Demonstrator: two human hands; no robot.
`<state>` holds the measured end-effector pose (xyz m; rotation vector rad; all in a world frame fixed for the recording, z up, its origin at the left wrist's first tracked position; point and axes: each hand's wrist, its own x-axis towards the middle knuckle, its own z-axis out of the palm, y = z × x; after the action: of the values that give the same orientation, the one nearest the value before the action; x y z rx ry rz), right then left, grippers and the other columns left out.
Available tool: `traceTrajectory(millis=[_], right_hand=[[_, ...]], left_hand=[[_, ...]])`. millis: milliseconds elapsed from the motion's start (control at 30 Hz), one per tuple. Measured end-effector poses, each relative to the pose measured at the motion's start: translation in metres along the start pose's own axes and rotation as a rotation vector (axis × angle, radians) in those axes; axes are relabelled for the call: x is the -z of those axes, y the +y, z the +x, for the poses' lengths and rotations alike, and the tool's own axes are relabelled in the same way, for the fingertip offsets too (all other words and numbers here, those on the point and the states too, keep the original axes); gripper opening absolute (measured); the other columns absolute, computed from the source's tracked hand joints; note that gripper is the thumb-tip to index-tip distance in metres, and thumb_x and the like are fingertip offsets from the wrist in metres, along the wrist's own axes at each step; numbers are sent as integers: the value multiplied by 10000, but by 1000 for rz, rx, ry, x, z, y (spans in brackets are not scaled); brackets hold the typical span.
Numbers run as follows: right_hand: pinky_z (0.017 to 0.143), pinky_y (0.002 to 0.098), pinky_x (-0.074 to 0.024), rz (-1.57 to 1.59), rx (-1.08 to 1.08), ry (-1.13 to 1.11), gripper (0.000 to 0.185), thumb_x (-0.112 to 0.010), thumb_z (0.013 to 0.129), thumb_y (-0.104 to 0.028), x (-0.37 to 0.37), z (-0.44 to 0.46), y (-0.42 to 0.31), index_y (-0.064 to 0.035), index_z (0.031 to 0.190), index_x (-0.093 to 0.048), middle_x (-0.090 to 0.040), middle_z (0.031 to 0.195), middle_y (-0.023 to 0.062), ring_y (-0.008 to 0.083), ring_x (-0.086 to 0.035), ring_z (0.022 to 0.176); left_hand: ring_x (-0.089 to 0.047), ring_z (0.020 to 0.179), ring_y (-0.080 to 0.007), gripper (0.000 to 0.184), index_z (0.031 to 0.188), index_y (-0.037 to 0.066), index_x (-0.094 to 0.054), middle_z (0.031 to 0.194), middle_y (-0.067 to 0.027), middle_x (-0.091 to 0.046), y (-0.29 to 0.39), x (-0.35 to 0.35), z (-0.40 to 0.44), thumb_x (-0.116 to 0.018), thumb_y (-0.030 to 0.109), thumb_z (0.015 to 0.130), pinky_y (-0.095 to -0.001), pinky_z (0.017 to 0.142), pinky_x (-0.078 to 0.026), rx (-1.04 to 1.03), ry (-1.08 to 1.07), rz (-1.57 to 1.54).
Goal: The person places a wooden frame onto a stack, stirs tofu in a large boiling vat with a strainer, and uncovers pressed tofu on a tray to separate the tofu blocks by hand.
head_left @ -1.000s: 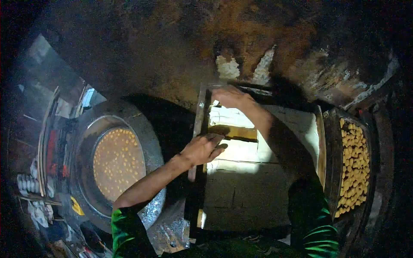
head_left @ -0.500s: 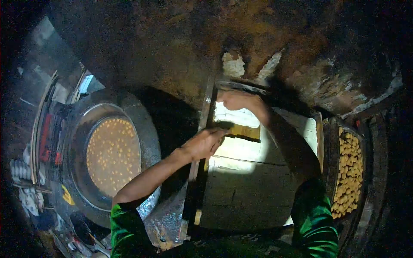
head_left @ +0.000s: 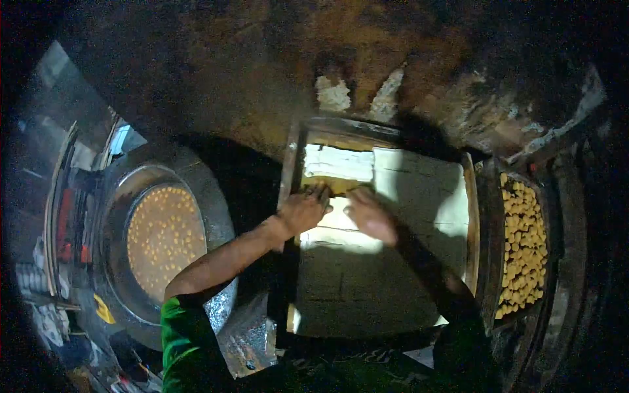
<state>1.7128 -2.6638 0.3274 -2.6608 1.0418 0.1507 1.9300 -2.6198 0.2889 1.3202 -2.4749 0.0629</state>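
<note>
A wooden-framed tray [head_left: 470, 216] holds pale slabs [head_left: 419, 190] scored with lines. Near its far left corner lies a narrow white strip [head_left: 339, 163], and just below it a yellow-brown gap [head_left: 334, 185] shows. My left hand [head_left: 306, 209] rests at the gap's left end, over the edge of the slab nearer me, its fingers bent; whether they grip anything is hidden. My right hand [head_left: 370, 215] is at the gap's right end, blurred, with its fingers towards the same slab edge. Its grip is unclear.
On the left stands a large round pan [head_left: 223, 216] of brownish liquid with yellow pieces floating in it. A dark wooden box [head_left: 488, 242] on the right holds many yellow pieces. A stained wall [head_left: 262, 72] rises behind. A yellow object [head_left: 103, 309] lies at the lower left.
My right hand has come down from the tray's far left corner to the gap, beside my left hand. The white strip is now uncovered. The whole view has shifted a little.
</note>
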Motion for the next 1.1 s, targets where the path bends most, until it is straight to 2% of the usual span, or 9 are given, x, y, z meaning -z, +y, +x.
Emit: traceTrajectory(millis=[100,233,333,500,600,700,767,933,1100], right_hand=[[1136,422,-201,147,-174,19,509,-445,973,-281,-15,-14,-12,4,1383,-346,-344,1432,219,361,-248,1368],[1035,434,-340,291,-85,-9,550,-597,890,-279,5,-11,-9,18,1316,-416,-437,1343,240,368,-398,1265],[954,411,-431,391,-20,-157,598,-653,858,-340,-4,16,22,47,1271,-462,-559,1217,237,340,-552,1117],[936,393,-431,442,87,-321,553,-734,765,-286,2,35,45,38,1180,-563,-562,1201,203,323,-539,1107],[718,378,-486,494,127,-114,565,-754,655,-459,8,29,40,2,960,-641,-666,853,146,284,-632,826],[950,379,-412,453,-44,-484,706,-753,736,-414,37,30,28,29,1227,-506,-547,1197,183,297,-511,1141],[953,380,-419,437,-43,-482,767,-761,726,-434,39,28,25,35,1257,-468,-555,1199,189,301,-520,1143],[965,375,-429,536,133,-276,637,-706,813,-379,12,25,28,17,1257,-480,-567,1203,192,301,-534,1144],[919,409,-446,350,229,96,474,-685,836,-324,-7,-6,15,-24,1175,-548,-591,1149,150,283,-556,1096]], left_hand=[[-631,1007,-365,416,1184,-55,-517,1111,-265,-600,18,7,-1,-423,294,979,-432,776,-571,50,-119,183],[-646,966,-337,416,1212,28,-549,1166,-218,-600,16,9,6,-495,338,941,-415,710,-577,107,-163,176],[-540,1117,-400,475,1208,19,-535,1219,-206,-567,-6,-3,21,-464,416,956,-460,972,-437,231,-249,-366],[-551,1045,-365,529,1130,-21,-540,1032,-226,-580,-21,-5,35,-422,468,968,-464,933,-433,179,-383,-492],[-559,1022,-337,531,1101,-11,-543,1021,-208,-583,-25,-3,35,-483,491,939,-446,911,-443,110,-444,-510],[-552,972,-313,326,984,44,-554,1005,-171,-586,-20,11,31,-604,359,914,-427,873,-448,176,-426,-574],[-557,965,-283,306,984,51,-553,979,-156,-594,-29,1,31,-631,335,901,-423,852,-453,134,-434,-646],[-578,905,-287,337,993,46,-547,957,-154,-600,-36,-26,30,-599,370,917,-411,815,-471,-9,-281,-682],[-585,927,-423,532,1038,0,-480,977,-237,-576,18,17,18,-460,520,924,-499,757,-506,83,-248,-114]])
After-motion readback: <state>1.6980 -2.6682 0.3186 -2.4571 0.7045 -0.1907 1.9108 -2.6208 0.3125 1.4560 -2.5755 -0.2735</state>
